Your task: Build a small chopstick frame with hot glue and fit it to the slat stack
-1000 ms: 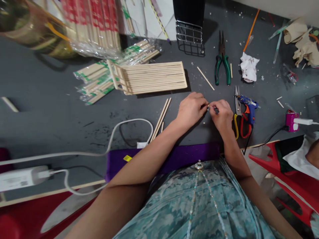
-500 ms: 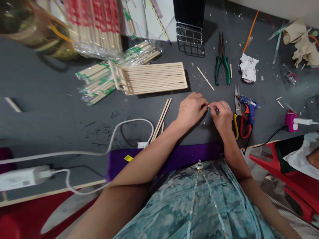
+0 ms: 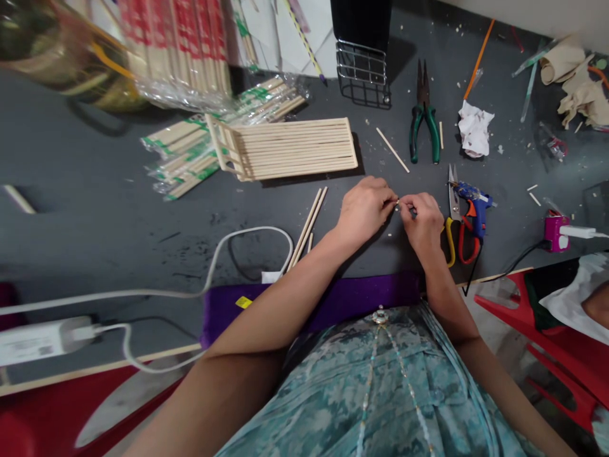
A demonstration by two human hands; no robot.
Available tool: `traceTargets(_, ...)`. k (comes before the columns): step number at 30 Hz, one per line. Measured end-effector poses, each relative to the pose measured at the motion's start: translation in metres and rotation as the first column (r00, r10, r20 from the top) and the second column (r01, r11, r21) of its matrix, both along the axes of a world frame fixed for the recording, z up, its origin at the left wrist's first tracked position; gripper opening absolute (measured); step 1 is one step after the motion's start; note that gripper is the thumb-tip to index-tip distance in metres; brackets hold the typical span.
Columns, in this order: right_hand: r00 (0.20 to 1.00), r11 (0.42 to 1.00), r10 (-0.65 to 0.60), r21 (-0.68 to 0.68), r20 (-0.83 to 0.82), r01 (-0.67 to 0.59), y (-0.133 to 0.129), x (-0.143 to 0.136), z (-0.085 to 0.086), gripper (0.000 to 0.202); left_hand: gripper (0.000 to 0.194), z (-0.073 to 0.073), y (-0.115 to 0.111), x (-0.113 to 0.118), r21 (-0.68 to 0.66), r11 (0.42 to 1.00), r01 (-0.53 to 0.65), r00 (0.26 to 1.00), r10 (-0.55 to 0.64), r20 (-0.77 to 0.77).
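Note:
My left hand (image 3: 365, 206) and my right hand (image 3: 422, 219) meet fingertip to fingertip low over the grey table. Both are closed in a pinch on something tiny and pale between them, too small to name. Left of them lies a small rack of glued wooden sticks (image 3: 295, 149), flat with an upright end. Loose chopsticks (image 3: 308, 225) rest beside my left forearm. Close to my right hand are scissors (image 3: 455, 216) with red and yellow handles and a blue glue gun (image 3: 478, 206). Green-handled pliers (image 3: 423, 120) lie open beyond my hands, near a thin stick (image 3: 392, 150).
Packs of wrapped chopsticks (image 3: 181, 51) and a black phone on a wire stand (image 3: 361, 70) are at the back. Crumpled paper (image 3: 476, 129) lies to the right. A white cable (image 3: 143, 293) crosses the left side. A purple cloth (image 3: 371, 295) lies along the front edge.
My hands stay almost in place, still pinched together. The view has shifted very slightly; the things on the table have not moved.

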State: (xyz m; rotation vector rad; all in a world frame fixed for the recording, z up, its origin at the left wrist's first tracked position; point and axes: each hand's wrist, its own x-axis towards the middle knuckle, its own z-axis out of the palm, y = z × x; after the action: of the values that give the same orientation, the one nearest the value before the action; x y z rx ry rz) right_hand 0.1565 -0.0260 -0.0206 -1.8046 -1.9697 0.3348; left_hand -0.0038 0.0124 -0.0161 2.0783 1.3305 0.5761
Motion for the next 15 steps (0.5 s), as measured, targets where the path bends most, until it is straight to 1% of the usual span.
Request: traceTargets(15, 0.999, 1.000, 0.020, -0.014, -0.049, -0.021, -0.0013, 0.0040, -0.0002, 0.016, 0.014, 0.0002, 0.0004, 0.0001, -0.017, 1.000, -0.013, 1.000, 0.013, 0.005)
